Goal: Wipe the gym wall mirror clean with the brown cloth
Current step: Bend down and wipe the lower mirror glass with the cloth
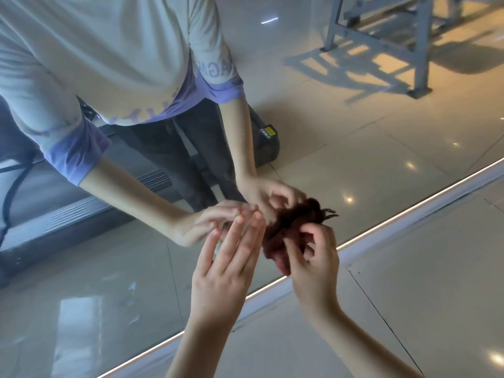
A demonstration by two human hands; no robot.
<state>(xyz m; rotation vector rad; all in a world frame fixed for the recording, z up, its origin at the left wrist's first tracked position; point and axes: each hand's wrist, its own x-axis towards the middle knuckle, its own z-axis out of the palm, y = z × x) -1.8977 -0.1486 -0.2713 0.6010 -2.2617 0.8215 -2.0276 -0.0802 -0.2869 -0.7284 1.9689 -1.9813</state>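
**Getting the cloth ready at the bottom of the mirror**

The person holds both hands up to the low part of the big glass wall mirror (pixel 109 268). The right hand (pixel 313 260) has its fingers curled tight round the dark brown woolly cloth (pixel 281 236), which is bunched into a ball. The cloth is right at the glass, just above the bright strip (pixel 409 211) along the mirror's bottom edge. I cannot tell if it presses on the glass yet. The left hand (pixel 226 263) holds nothing. Its fingers are straight and close together, and their tips seem to touch the glass beside the cloth.

I think the wiping is only starting here, or the cloth is being fixed in the hand. Next, the right hand needs to push the cloth flat on the glass and rub it side to side. The left hand sits next to the cloth, so it should move away first.

A few small pale marks (pixel 132 286) show on the glass to the left. The shiny tiled floor (pixel 422 296) lies below. In the mirror you can see the person, a black running machine (pixel 268 148) and a grey metal frame (pixel 420 50).
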